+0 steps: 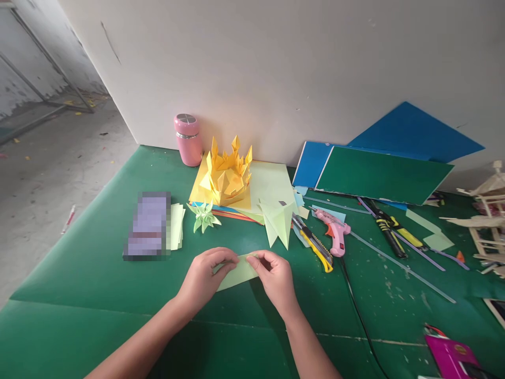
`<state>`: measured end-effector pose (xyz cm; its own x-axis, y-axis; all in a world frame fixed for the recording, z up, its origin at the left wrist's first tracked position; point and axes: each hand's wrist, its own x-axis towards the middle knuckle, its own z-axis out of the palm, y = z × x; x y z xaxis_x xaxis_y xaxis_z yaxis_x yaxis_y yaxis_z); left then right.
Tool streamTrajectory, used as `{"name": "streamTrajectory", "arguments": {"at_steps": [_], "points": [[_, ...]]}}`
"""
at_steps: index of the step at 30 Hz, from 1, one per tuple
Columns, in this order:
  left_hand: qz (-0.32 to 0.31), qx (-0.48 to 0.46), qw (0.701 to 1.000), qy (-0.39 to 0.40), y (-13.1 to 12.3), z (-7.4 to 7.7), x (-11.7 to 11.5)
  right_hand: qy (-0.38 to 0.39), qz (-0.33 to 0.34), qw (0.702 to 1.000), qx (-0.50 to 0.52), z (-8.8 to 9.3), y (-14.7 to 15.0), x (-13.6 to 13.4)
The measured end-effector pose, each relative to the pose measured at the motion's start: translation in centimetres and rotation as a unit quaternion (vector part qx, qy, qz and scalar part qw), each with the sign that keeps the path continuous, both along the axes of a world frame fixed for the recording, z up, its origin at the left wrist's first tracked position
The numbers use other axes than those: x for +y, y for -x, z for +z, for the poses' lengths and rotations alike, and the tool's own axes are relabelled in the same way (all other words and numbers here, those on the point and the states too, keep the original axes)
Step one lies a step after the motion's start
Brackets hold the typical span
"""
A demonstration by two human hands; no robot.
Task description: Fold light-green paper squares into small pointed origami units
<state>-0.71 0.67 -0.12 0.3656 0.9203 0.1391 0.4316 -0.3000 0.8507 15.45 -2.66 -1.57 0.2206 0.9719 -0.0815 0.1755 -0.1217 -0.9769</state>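
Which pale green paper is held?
The piece pinched between left hand and right hand; others, including the pointed fold and sheet stack, sit untouched.

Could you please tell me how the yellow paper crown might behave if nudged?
The yellow paper crown is probably light, being folded paper. Its thin upright points could bend easily. With its broad base, it may slide rather than tip.

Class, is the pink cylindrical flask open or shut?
Shut: the pink cylindrical flask has its lid seated on top, above the silver band.
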Motion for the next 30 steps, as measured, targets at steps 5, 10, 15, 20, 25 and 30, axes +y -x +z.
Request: {"name": "streamTrajectory", "arguments": {"at_steps": [5, 10, 15, 20, 25, 30], "points": [[-0.021, 0.026, 0.999, -0.026, 0.0, -0.1, 0.0, -0.034, -0.001, 0.997, -0.062, -0.2, 0.0, 0.0], [-0.035, 0.046, 0.997, -0.05, -0.1, -0.3, -0.2, -0.068, 0.002, 0.991, -0.116, -0.2, -0.1, 0.0], [-0.038, 0.042, 0.997, -0.048, -0.1, -0.3, -0.2, -0.07, 0.008, 0.989, -0.13, -0.4, -0.1, 0.0], [-0.04, 0.083, 0.994, -0.061, 0.0, -0.4, -0.3, -0.075, 0.013, 0.981, -0.177, -0.6, -0.1, 0.0], [-0.05, 0.122, 0.984, -0.123, -0.1, -0.9, -0.3, -0.103, 0.025, 0.967, -0.234, -0.8, -0.1, 0.3], [-0.056, 0.145, 0.978, -0.139, -0.2, -1.1, -0.3, -0.115, 0.02, 0.955, -0.273, -1.1, -0.2, 0.2]]}}
